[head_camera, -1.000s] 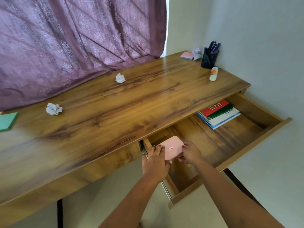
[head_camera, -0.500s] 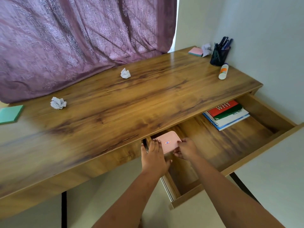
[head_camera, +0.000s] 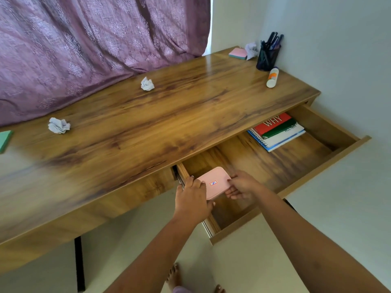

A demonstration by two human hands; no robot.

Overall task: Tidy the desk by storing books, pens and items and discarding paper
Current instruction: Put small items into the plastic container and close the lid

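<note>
Both hands hold a flat pink case (head_camera: 212, 181) with a small red-and-blue label, inside the left end of the open wooden drawer (head_camera: 296, 182). My left hand (head_camera: 191, 199) grips its left edge, and my right hand (head_camera: 241, 186) grips its right edge. A stack of books (head_camera: 277, 132), topped by a red one reading WHY, lies at the drawer's right end. Crumpled paper balls (head_camera: 147, 83) (head_camera: 58, 125) (head_camera: 251, 50) sit on the desk top (head_camera: 148, 127). A dark pen cup (head_camera: 267, 57) full of pens stands at the far right corner.
A white glue stick (head_camera: 272, 77) lies near the pen cup. A pink sticky-note pad (head_camera: 238, 53) sits at the far corner and a green pad (head_camera: 5, 140) at the left edge. A purple curtain (head_camera: 95, 39) hangs behind the desk; a wall is close on the right.
The pink case has gone lower and deeper into the drawer's left end, with both hands still on it. The view has shifted slightly.
</note>
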